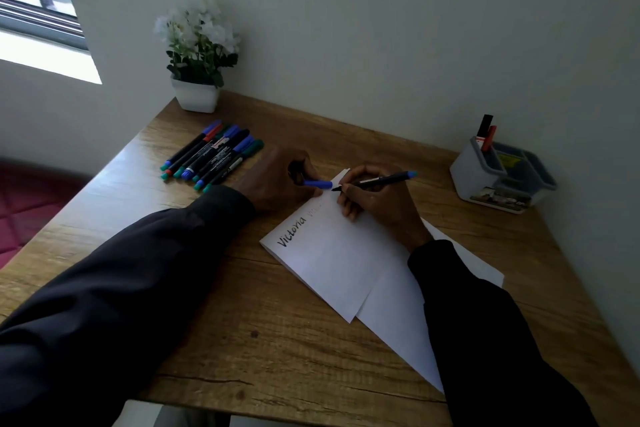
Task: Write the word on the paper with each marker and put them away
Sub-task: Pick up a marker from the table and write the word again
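right hand (374,203) grips uncapped marker (381,180), tip at far edge of paper (339,260) | left hand (277,180) pinches blue cap (317,184) just beside the tip | other markers (211,156) lie near tabletop (242,322) far-left corner | holder (485,180) at far-right edge

Paper (346,263): white sheets, overlapped and askew. I read "Victoria" (292,231) in black along the left edge. A paler word follows it, too faint for me to make out. Marker (381,180): black barrel, blue end, uncapped, held slanted in the right hand (377,204) with its tip at the sheet's far edge; contact unclear. Blue cap (318,183): pinched in the left hand (273,180), just beside that tip. Spare markers (211,156): a tight capped row at far left, with blue, red, green and black caps. Holder (498,177): grey, compartmented, far right. A black and a red marker (486,135) stand in its left compartment.
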`<state>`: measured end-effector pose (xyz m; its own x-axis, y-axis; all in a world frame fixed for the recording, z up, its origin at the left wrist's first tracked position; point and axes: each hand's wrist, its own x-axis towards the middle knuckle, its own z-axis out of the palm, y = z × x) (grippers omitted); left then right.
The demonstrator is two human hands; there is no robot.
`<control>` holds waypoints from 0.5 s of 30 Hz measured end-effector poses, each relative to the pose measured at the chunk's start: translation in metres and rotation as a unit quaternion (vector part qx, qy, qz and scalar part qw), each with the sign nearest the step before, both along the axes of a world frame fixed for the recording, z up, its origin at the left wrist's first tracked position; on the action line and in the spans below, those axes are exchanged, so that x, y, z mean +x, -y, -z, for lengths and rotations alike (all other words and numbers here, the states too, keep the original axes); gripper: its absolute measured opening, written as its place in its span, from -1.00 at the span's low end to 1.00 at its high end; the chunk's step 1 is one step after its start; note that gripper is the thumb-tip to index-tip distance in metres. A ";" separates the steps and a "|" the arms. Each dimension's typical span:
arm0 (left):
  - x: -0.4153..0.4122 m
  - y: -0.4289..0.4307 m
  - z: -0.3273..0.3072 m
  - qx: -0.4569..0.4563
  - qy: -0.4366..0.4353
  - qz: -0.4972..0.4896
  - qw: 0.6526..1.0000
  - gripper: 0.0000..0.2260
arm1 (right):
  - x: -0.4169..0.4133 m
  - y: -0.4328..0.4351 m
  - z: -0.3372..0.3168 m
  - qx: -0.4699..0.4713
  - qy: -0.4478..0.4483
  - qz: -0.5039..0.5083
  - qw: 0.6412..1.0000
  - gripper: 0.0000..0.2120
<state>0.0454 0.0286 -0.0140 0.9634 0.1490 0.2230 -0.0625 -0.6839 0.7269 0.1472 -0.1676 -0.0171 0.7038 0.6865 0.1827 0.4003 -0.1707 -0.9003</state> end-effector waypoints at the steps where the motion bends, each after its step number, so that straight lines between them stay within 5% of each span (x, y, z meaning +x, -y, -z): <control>1: 0.000 0.000 0.000 -0.001 -0.003 0.000 1.000 -0.87 | 0.000 -0.001 -0.001 -0.007 0.000 -0.002 1.000 -0.93; 15: 0.002 -0.001 0.003 0.008 0.004 -0.007 1.000 -0.86 | -0.001 -0.005 0.005 -0.032 0.026 0.017 0.999 -0.91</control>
